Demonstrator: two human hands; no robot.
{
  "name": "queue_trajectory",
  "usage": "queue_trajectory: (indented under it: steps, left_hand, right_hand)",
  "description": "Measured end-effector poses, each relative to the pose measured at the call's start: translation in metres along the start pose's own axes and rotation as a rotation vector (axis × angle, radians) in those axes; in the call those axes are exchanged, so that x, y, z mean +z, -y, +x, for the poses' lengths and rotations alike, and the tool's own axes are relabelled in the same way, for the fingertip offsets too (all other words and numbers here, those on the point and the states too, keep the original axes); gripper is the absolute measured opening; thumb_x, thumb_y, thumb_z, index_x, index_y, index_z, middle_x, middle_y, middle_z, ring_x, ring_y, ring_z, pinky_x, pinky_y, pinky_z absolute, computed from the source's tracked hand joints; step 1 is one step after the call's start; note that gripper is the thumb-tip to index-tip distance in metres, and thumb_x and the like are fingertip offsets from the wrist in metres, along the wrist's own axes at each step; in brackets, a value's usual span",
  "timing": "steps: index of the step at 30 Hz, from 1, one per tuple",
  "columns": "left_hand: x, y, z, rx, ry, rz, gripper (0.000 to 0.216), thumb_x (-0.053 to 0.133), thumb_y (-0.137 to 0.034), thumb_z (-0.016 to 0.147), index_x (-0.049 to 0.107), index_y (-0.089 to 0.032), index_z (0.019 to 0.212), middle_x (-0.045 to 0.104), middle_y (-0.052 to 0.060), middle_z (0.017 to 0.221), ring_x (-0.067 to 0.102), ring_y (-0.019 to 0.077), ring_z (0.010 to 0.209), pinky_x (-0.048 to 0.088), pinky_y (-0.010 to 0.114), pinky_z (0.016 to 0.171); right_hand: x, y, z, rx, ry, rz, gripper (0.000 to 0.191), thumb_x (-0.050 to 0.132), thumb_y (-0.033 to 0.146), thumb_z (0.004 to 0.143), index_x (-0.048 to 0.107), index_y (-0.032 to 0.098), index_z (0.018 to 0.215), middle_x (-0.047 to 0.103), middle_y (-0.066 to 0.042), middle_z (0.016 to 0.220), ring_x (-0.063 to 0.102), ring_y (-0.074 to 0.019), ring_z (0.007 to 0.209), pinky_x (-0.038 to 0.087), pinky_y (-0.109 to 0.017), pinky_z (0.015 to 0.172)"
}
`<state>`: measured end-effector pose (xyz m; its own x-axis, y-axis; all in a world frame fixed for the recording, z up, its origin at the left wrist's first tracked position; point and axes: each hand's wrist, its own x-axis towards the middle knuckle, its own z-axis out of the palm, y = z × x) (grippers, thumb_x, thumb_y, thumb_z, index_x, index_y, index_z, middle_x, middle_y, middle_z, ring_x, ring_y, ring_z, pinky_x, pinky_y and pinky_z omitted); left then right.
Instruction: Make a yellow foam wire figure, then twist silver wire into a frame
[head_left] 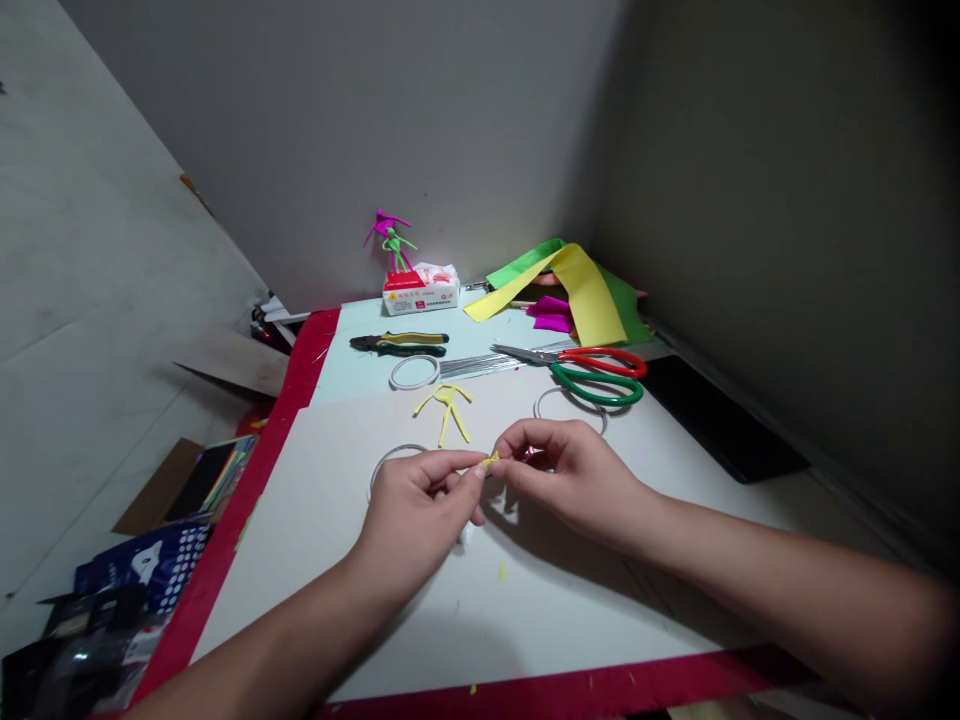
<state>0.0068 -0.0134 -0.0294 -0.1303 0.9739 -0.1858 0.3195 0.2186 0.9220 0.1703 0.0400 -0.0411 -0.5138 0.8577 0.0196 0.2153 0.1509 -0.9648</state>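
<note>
A small crumpled yellow piece [490, 461], paper by its look, sits between my two hands. The thumb and forefinger of my left hand [424, 505] pinch one end of it, and my right hand [566, 475] pinches the other. Just beyond my fingers a yellow stick figure [448, 405] without a head lies flat on the white tabletop [315, 520]. Grey wire rings lie partly hidden behind both hands. A yellow scrap [502, 571] rests below them on the table.
Scissors [600, 376] with red and green handles, pliers [401, 344], a white ring [415, 373] and thin wires [480, 366] lie farther back. Coloured paper strips [592, 300] and a small box [421, 293] bearing a magenta and a green figure [397, 250] stand near the wall. A black phone [720, 420] lies right.
</note>
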Motion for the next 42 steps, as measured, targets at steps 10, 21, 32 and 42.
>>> queue_trajectory:
  steps: [10,21,32,42]
  left_hand:
    - [-0.001,-0.003,0.0,-0.05,0.063,0.039,0.027,0.063,-0.028,0.076,0.075,-0.012,0.093,0.061,0.001,0.049,0.049,0.0115,0.043,0.039,0.023,0.042]
    - [-0.002,-0.005,0.003,-0.115,0.103,-0.09,0.013,0.065,-0.027,0.073,0.068,-0.014,0.073,0.061,0.0,0.047,0.045,0.0081,0.042,0.035,0.019,0.043]
    - [-0.009,-0.005,0.008,-0.237,0.234,-0.54,0.024,0.067,-0.024,0.072,0.053,-0.016,0.054,0.038,-0.009,0.032,0.021,0.0015,0.032,0.013,0.018,0.038]
    - [-0.004,0.003,0.009,-0.216,0.254,-0.59,0.025,0.064,-0.022,0.076,0.05,-0.017,0.055,0.037,-0.009,0.031,0.02,0.0026,0.032,0.012,0.02,0.04]
  right_hand:
    - [0.003,-0.001,0.004,0.077,0.053,0.073,0.014,0.065,0.028,0.077,0.063,0.015,0.074,0.059,0.001,0.065,0.053,-0.0092,0.055,0.043,-0.021,0.054]
    - [0.003,0.0,0.002,0.014,0.006,0.129,0.011,0.065,0.026,0.077,0.062,0.015,0.074,0.059,0.001,0.065,0.053,-0.0099,0.057,0.044,-0.022,0.054]
    - [0.004,0.004,-0.007,-0.203,-0.101,0.067,0.006,0.064,0.021,0.08,0.064,0.017,0.076,0.063,0.0,0.071,0.056,-0.0112,0.067,0.045,-0.023,0.061]
    - [0.005,0.001,-0.001,-0.035,-0.077,0.182,0.014,0.069,0.029,0.077,0.067,0.016,0.082,0.064,0.0,0.073,0.057,-0.0116,0.066,0.048,-0.023,0.061]
